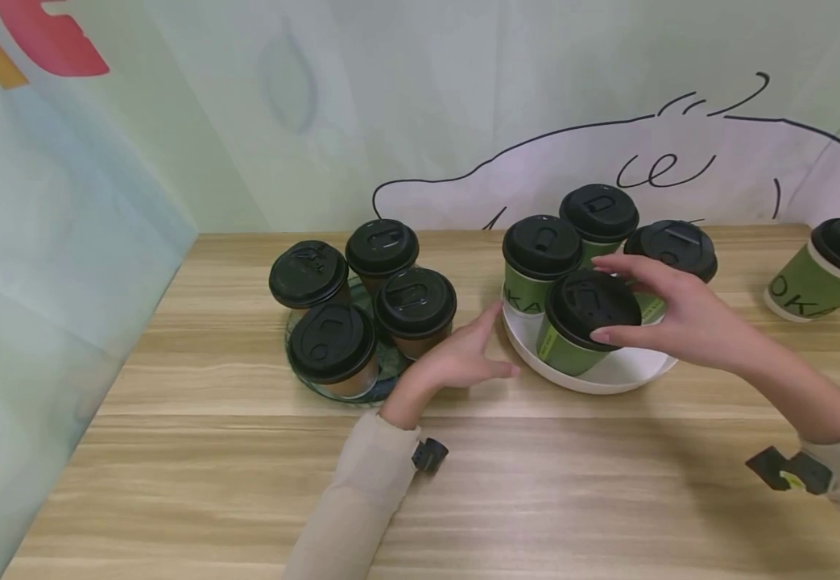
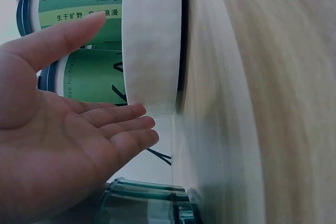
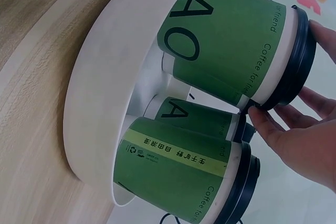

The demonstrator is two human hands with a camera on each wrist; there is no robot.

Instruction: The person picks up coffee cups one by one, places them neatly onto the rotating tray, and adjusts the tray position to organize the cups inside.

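Note:
My right hand (image 1: 688, 314) grips a green paper coffee cup (image 1: 572, 353) by its black lid (image 3: 302, 59), thumb on the near side and fingers on the far side. The cup tilts slightly at the front of a round white tray (image 1: 601, 388). Several more green cups with black lids, such as one coffee cup (image 3: 176, 163), stand behind it on the tray. At the tray's left side is my left hand (image 1: 463, 356), fingers spread and holding nothing. The left wrist view shows its fingertips close to the tray wall (image 2: 152, 40).
Left of the white tray, a blue-green plate (image 1: 388, 364) carries several brown cups with black lids (image 1: 333, 342). Another green cup (image 1: 811, 282) stands apart at the far right. A printed backdrop (image 1: 333, 105) rises behind the wooden table (image 1: 195, 483).

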